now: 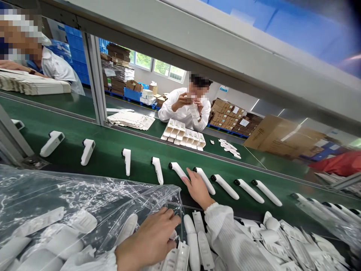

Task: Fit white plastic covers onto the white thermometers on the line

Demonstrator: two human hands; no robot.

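My right hand (199, 190) reaches over the green conveyor belt (109, 150), fingers stretched and apart. Its fingertips are at the handle end of a white handheld thermometer (177, 169) with a black tip; whether they touch cannot be made out. Just right of them lies another thermometer (207, 183). Closer to me, my left hand (152, 236) is curled over loose white plastic covers (204, 248). A small white piece shows between its thumb and fingers, mostly hidden. Clear plastic film (93, 199) lies beside this hand, over more white parts.
More thermometers (249, 190) lie spaced along the belt. A heap of white plastic parts (290, 241) is at right. Across the belt, a person in white (180, 101) sits behind open boxes (183, 135); another leans over flat cartons (36, 84) at left. A metal beam (225, 49) crosses overhead.
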